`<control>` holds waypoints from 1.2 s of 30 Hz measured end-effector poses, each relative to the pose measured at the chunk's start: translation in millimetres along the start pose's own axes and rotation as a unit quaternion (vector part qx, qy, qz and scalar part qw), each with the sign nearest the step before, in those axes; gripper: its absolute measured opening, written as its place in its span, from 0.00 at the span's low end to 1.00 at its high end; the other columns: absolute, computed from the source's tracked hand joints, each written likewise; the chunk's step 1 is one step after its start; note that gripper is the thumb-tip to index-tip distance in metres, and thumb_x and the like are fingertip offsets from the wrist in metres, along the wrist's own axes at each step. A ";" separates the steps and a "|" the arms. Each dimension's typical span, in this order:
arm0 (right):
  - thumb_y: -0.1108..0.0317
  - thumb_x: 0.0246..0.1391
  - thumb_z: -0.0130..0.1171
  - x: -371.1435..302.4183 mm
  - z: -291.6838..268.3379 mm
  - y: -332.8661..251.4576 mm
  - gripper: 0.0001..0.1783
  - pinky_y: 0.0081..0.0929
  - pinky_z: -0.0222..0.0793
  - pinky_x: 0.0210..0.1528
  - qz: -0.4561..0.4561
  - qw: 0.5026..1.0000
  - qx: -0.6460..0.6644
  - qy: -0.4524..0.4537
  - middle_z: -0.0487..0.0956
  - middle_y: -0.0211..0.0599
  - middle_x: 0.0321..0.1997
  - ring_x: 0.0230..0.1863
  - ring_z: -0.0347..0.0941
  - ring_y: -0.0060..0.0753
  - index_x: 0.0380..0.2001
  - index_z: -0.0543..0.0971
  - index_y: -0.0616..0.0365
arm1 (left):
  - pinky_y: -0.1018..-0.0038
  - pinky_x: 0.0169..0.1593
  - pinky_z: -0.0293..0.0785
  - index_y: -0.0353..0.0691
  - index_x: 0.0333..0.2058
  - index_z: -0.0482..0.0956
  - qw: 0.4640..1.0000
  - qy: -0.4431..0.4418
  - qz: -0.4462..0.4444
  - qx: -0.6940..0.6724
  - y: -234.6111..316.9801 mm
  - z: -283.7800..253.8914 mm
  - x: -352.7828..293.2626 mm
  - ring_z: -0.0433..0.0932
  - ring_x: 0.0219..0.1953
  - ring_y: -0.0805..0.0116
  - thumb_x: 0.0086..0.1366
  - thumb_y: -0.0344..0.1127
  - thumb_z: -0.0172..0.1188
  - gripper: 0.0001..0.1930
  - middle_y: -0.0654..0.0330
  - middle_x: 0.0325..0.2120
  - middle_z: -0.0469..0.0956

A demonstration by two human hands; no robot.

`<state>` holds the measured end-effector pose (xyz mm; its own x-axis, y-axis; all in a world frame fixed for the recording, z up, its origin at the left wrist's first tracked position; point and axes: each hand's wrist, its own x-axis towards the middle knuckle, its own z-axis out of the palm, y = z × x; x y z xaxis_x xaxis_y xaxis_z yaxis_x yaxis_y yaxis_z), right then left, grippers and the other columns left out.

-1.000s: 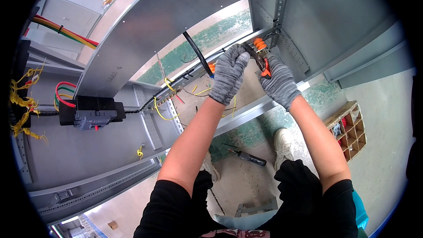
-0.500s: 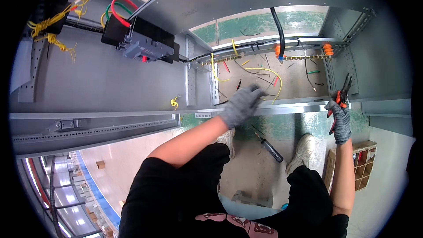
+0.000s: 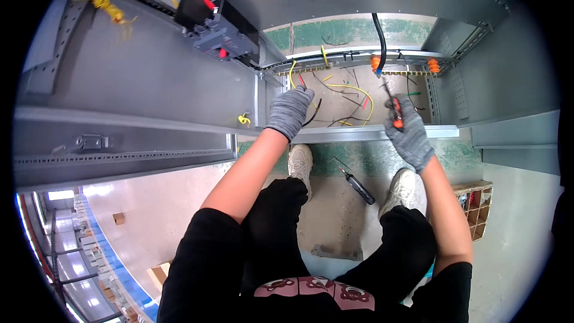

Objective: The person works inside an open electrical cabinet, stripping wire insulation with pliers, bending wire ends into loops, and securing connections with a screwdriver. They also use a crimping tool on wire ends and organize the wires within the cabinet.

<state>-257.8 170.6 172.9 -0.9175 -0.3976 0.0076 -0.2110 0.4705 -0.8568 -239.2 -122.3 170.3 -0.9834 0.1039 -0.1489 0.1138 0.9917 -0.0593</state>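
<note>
My left hand (image 3: 290,110), in a grey knit glove, is closed at the left end of the cabinet opening. Its fingers overlap a thin yellow wire (image 3: 291,73) hanging from the brass terminal bar (image 3: 308,71); what they grip is hidden. A curved black wire (image 3: 314,113) shows beside the fingers. My gloved right hand (image 3: 412,134) is wrapped around pliers with red-orange handles (image 3: 397,113). Their dark jaws point up toward the thick black cable (image 3: 380,42), which ends in a blue lug at the bar.
Orange insulators (image 3: 433,66) carry the bar. Loose wire offcuts (image 3: 365,103) lie below it. A grey breaker (image 3: 224,39) with red and green cables is mounted left. A black screwdriver-like tool (image 3: 359,189) lies between my shoes; a compartmented wooden box (image 3: 478,212) stands right.
My left hand has moved left and up to the hanging yellow wire. My right hand has swung left from the cabinet's right side, bringing the pliers toward the bar. The view has shifted.
</note>
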 end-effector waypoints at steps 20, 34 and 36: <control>0.55 0.40 0.63 82.1 97.8 -100.5 0.38 0.43 0.61 0.54 0.022 0.919 -0.393 0.026 0.71 0.46 0.49 0.53 0.67 0.46 0.54 0.65 0.60 | 0.80 0.39 0.69 0.35 0.38 0.76 0.735 0.201 -0.050 -0.646 -38.1 -26.1 10.7 0.71 0.31 0.78 0.62 0.30 0.56 0.07 0.65 0.28 0.76; 0.58 0.39 0.65 99.5 115.3 -119.6 0.32 0.42 0.62 0.51 0.006 0.942 -0.333 0.047 0.74 0.43 0.44 0.48 0.70 0.43 0.48 0.70 0.59 | 0.80 0.34 0.70 0.33 0.42 0.73 0.679 0.200 -0.105 -0.699 -42.2 -19.2 13.2 0.71 0.29 0.79 0.64 0.29 0.53 0.09 0.63 0.32 0.76; 0.57 0.39 0.65 99.6 115.5 -122.7 0.31 0.42 0.62 0.52 0.014 0.942 -0.334 0.037 0.74 0.43 0.44 0.49 0.70 0.42 0.48 0.70 0.58 | 0.79 0.33 0.70 0.33 0.41 0.73 0.662 0.211 -0.107 -0.711 -41.8 -18.0 12.8 0.72 0.29 0.78 0.65 0.30 0.52 0.09 0.63 0.31 0.76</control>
<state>-284.4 -17.7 219.2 -0.9418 -0.3328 0.0473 -0.3284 0.8806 -0.3416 -259.1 -161.0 188.7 -0.9413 -0.3370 0.0196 0.0122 0.0240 0.9996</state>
